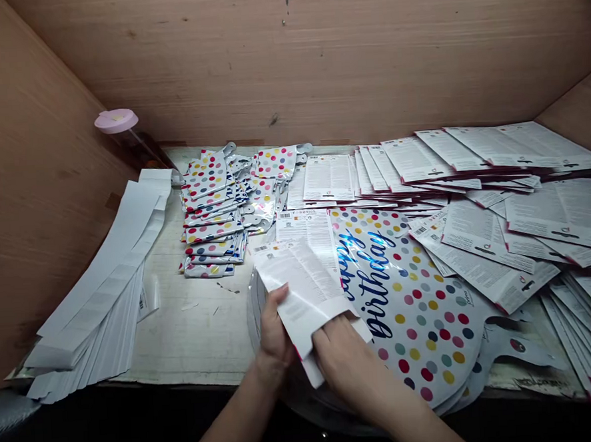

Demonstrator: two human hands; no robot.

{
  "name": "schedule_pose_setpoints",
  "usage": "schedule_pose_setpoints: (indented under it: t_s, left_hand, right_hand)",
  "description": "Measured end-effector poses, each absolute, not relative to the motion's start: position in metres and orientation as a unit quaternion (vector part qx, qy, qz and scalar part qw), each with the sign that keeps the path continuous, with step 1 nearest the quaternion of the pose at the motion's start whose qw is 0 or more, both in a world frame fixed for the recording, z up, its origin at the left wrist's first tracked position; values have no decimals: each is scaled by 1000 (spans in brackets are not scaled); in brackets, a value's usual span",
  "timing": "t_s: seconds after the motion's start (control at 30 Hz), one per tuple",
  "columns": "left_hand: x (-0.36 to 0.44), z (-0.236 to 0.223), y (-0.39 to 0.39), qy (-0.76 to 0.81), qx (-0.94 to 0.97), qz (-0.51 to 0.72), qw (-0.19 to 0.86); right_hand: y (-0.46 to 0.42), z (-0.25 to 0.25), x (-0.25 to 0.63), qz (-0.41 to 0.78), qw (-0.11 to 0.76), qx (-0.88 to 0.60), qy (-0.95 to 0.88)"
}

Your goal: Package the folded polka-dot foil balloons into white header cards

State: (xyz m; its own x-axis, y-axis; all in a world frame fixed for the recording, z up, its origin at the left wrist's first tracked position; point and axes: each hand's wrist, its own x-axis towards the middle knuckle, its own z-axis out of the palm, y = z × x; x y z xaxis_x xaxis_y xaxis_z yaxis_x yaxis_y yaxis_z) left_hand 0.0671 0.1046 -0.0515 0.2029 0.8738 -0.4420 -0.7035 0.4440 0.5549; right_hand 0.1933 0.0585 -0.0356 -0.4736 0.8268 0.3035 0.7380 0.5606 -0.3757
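My left hand point(275, 329) grips a white printed card envelope point(299, 281), with the thumb on its face and the fingers beneath. The envelope lies tilted, its open end towards me. Bent fingers of my right hand point(343, 351) reach into that open end; the fingertips and anything they hold are hidden inside. Under and to the right of my hands lies a flat foil balloon point(426, 313) with coloured dots and blue "happy birthday" lettering. Another printed envelope point(306, 230) rests just beyond the held one.
Folded dotted foil balloons point(211, 233) are stacked at the back centre-left. Rows of printed envelopes point(416, 160) cover the back and right. White paper strips point(103, 279) fan out at left, near a bottle with a pink lid point(116, 121). Wooden panels point(306, 60) enclose the table.
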Motion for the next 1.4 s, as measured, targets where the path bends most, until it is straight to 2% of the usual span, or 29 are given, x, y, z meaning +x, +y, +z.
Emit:
schedule_pose_setpoints:
  t_s: [0.07,0.17,0.3,0.37,0.47,0.57,0.97,1.3,1.4]
  left_hand:
    - [59,-56,114,439,186,509,717]
    - [53,-69,110,513,382,488,594]
    - [48,-83,92,548,694,392,253]
    - [39,-84,87,469,812,298,178]
    - [24,-82,84,361,893,165,210]
    - [15,-80,83,351,901,104,234]
    - [16,-84,82,344,871,151,315]
    - [17,-84,82,346,874,146,307]
    - [17,-84,82,344,870,156,316]
  right_hand:
    - [45,-24,211,172,235,-430,-854]
    - [39,-25,234,295,311,-463,-776]
    - [51,-66,238,272,396,-551,-683]
    - [55,-85,233,249,403,-559,-680]
    - [52,-97,227,218,389,-563,-696]
    - [45,-95,227,188,377,-568,-707]
    - [47,-89,231,220,376,-578,-690]
    - [50,-102,232,177,289,-559,-756]
    - [45,-101,233,185,308,-561,-746]
